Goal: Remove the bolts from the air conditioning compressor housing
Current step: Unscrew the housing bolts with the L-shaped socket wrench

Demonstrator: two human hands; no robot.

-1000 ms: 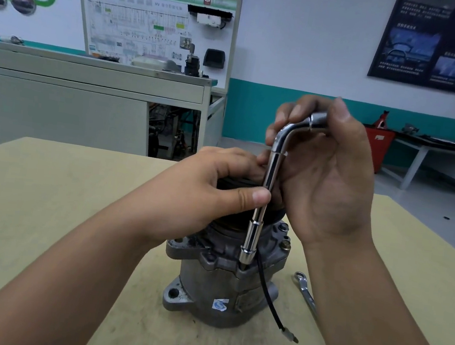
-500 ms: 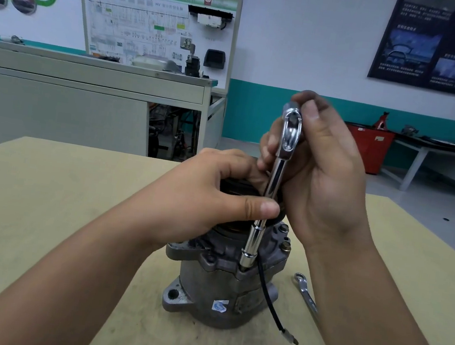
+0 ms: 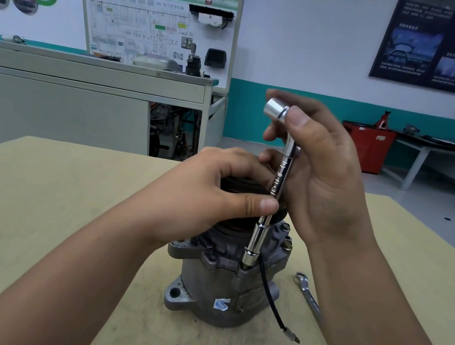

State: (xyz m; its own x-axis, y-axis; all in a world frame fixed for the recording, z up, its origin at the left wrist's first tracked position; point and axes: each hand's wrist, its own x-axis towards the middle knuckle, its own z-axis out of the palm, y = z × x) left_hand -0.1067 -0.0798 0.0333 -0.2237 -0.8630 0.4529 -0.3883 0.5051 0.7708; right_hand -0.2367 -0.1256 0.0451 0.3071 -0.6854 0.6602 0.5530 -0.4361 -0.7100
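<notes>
Chrome wrench [image 3: 280,178] on compressor [image 3: 214,291], spanner [image 3: 309,295], wire [image 3: 268,295] beside

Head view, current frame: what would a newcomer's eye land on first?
The shiny chrome L-shaped socket wrench at centre, nearly upright, its lower socket seated on the grey cast-metal compressor on the beige table. The right hand grips its bent upper end; the left hand clasps the compressor's top, thumb against the shaft. A silver spanner lies flat to the compressor's right.
</notes>
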